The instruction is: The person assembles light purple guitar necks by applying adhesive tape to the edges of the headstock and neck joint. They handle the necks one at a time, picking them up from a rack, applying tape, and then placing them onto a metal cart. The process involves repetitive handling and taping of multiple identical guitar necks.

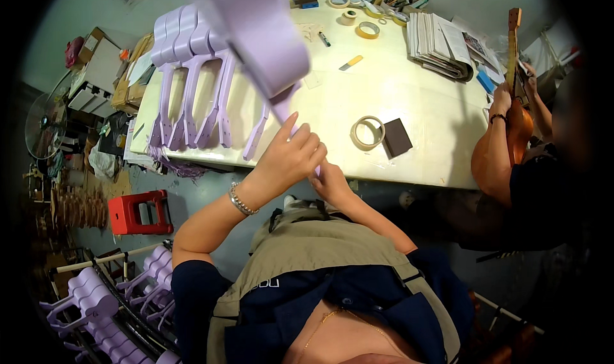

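Observation:
I hold a lilac-painted guitar body [265, 38] up in front of me, its neck pointing down toward my hands. My left hand [291, 153] is wrapped around the lower neck, fingers partly raised. My right hand [329, 180] grips the neck's end just below and to the right of the left hand. Several more lilac guitar bodies [192, 76] lie side by side on the left part of the pale worktable [409, 102].
A roll of masking tape [367, 132] and a dark sanding block [397, 137] lie near the table's front edge. Another person [511, 146] at right holds a brown guitar. A red stool [141, 212] stands on the floor; more lilac bodies [96, 306] fill a rack at lower left.

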Tool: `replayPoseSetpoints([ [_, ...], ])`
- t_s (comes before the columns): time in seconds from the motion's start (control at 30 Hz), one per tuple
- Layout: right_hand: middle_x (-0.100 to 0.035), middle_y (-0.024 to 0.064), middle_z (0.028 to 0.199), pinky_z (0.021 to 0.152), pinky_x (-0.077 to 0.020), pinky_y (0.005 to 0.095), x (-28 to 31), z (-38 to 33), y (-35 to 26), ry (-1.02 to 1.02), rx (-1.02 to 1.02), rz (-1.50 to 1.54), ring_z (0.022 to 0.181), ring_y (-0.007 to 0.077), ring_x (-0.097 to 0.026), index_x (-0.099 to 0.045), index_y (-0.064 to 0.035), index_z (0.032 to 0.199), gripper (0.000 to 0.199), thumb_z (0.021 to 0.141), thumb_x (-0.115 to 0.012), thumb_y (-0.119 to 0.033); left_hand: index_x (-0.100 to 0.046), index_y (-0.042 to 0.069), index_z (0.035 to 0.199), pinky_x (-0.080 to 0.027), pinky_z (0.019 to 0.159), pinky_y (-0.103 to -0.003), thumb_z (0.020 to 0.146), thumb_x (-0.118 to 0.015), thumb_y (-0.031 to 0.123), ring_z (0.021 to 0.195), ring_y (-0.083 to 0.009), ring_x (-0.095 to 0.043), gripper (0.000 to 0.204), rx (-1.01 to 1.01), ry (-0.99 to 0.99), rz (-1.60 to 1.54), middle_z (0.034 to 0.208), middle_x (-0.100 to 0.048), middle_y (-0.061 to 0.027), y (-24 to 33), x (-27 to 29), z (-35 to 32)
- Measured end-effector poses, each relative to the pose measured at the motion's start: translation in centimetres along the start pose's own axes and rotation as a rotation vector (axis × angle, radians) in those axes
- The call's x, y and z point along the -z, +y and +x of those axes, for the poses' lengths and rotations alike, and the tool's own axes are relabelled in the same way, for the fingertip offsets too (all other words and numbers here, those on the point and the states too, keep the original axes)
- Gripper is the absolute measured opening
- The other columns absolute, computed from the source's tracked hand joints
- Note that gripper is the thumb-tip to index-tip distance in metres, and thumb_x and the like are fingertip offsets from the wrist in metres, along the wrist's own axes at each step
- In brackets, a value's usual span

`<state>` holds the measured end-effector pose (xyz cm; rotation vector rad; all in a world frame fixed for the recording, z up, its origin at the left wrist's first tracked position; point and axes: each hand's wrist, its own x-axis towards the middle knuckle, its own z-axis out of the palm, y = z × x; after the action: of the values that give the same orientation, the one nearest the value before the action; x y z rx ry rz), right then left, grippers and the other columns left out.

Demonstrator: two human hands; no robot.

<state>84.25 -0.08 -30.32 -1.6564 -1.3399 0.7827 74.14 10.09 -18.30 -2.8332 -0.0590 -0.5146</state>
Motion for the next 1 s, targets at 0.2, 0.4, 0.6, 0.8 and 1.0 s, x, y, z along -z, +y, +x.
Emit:
replayPoseSetpoints([
  [0.2,-0.059,0.0195,0.067,0.059,-0.0475,0.0407,2.3,5.6,1.8,0.199,-0.201,0.138,0.065,0.0346,-0.062,-0.037,-0.0001,0.109,0.032,0.083,-0.053,-0.009,-0.060,0.009,0.088,-0.033,0.100,-0.048,0.074,-0.062,0.013,0.097,-0.0201,-0.055,0.014,0.125,0.123,-0.248,0.085,-0.056,-0.0027,-1.6,-2.2,-1.8],
  [0.4,-0.059,0.0150,0.070,0.053,-0.0463,0.0341,-1.7,12.4,5.1,0.331,-0.339,-0.006,0.059,0.0231,-0.059,-0.039,0.0020,0.107,0.030,0.083,-0.053,-0.011,-0.058,0.009,0.089,-0.026,0.103,-0.048,0.074,-0.065,0.014,0.096,-0.0207,-0.055,0.018,0.402,0.010,-0.369,0.087,-0.057,-0.0033,-6.3,-5.8,-8.5],
  [0.6,-0.059,0.0220,0.074,0.059,-0.0456,0.0401,-7.0,18.3,5.0,0.384,-0.472,-0.116,0.067,0.0339,-0.060,-0.040,0.0041,0.105,0.033,0.085,-0.056,-0.018,-0.058,0.009,0.091,-0.026,0.102,-0.048,0.075,-0.065,0.014,0.095,-0.0208,-0.054,0.018,0.593,0.056,-0.461,0.090,-0.057,-0.0045,-12.2,-8.0,-15.0],
  [0.8,-0.058,0.0300,0.079,0.065,-0.0452,0.0471,-10.3,21.5,4.0,0.416,-0.579,-0.098,0.075,0.0442,-0.058,-0.039,0.0058,0.100,0.043,0.091,-0.043,-0.036,-0.059,0.003,0.091,-0.042,0.088,-0.038,0.078,-0.064,0.013,0.087,-0.0258,-0.058,0.017,0.805,0.096,-0.792,0.087,-0.061,-0.0088,-17.4,-9.7,-16.6],
  [1.0,-0.060,0.0246,0.087,0.072,-0.0451,0.0446,-9.9,22.4,2.7,0.285,-0.569,-0.172,0.084,0.0411,-0.057,-0.047,0.0017,0.105,0.040,0.092,-0.040,-0.036,-0.056,-0.002,0.102,-0.043,0.085,-0.027,0.083,-0.061,0.014,0.093,-0.0162,-0.057,0.025,1.069,0.147,-1.320,0.093,-0.061,-0.0095,-20.2,-13.9,-13.6],
])
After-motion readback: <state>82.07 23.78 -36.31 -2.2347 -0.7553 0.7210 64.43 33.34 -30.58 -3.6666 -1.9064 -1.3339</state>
